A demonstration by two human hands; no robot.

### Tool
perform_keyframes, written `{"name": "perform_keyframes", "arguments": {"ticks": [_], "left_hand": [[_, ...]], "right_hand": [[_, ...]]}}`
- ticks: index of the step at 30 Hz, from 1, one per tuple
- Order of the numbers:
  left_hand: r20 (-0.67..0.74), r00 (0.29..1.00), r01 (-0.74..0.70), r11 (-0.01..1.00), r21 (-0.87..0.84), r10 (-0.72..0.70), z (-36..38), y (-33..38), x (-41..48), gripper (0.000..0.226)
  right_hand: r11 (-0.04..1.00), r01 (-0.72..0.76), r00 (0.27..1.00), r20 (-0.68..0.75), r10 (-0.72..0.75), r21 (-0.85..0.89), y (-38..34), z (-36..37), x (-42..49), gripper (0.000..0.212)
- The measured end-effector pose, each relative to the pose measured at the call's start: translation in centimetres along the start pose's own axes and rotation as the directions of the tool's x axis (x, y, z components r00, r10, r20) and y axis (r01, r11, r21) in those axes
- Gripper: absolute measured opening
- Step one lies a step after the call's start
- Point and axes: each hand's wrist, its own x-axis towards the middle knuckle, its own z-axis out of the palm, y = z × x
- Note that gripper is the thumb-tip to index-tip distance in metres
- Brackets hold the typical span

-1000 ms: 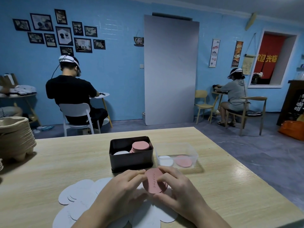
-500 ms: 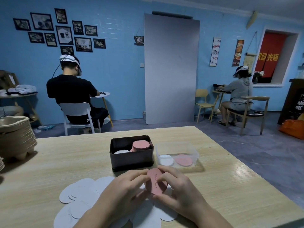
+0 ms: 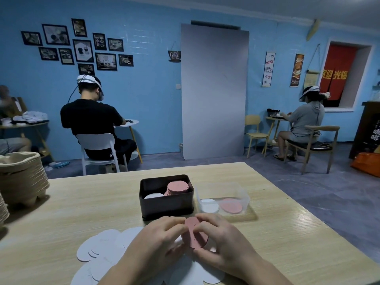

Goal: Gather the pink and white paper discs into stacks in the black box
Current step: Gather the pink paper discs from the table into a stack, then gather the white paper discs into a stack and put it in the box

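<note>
The pale wooden rectangular table (image 3: 82, 212) carries a black rectangular metal box (image 3: 166, 206). Just right of the box stands a clear plastic tub (image 3: 244, 194). On the box's near side lie overlapping white round paper discs (image 3: 102, 245). Well left sit stacked beige pulp trays (image 3: 22, 177).

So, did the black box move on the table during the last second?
No. The black box stands in the same spot, just left of the clear container; only the camera view shifted slightly.
</note>
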Motion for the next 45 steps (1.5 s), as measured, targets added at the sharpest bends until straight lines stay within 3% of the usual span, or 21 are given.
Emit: {"name": "perform_keyframes", "arguments": {"ticks": [6, 13, 25, 35, 41, 45], "left_hand": [[0.033, 0.998, 0.053, 0.993, 0.107, -0.057, -1.4, -2.5, 1.0, 0.039], [-0.023, 0.988, 0.153, 0.963, 0.221, -0.152, -3.0, -7.0, 0.8, 0.044], [-0.022, 0.974, 0.225, 0.972, 0.069, -0.224, -0.6, -9.1, -1.8, 0.055], [-0.007, 0.970, 0.241, 0.970, 0.042, -0.241, -0.6, -9.3, -1.8, 0.053], [-0.014, 0.969, 0.247, 0.968, 0.040, -0.247, -0.8, -8.8, -1.9, 0.055], [-0.034, 0.968, 0.249, 0.968, 0.030, -0.248, -1.2, -8.5, -1.9, 0.052]], "right_hand": [[0.999, -0.021, 1.000, 0.007, 0.021, 0.047, 0.7, -0.8, 2.6, 0.034], [0.998, -0.052, 0.999, -0.007, 0.052, 0.029, 2.4, -1.9, 9.3, 0.034], [0.997, -0.077, 0.993, 0.091, 0.077, 0.001, 5.6, 1.9, 16.8, 0.027], [0.958, -0.285, 0.940, 0.203, 0.273, 0.035, 6.4, 2.8, 17.4, 0.018], [0.938, -0.345, 0.926, 0.179, 0.333, 0.041, 5.8, 2.5, 17.1, 0.024], [0.958, -0.282, 0.955, 0.107, 0.276, 0.046, 5.2, 2.2, 16.7, 0.016]]}}
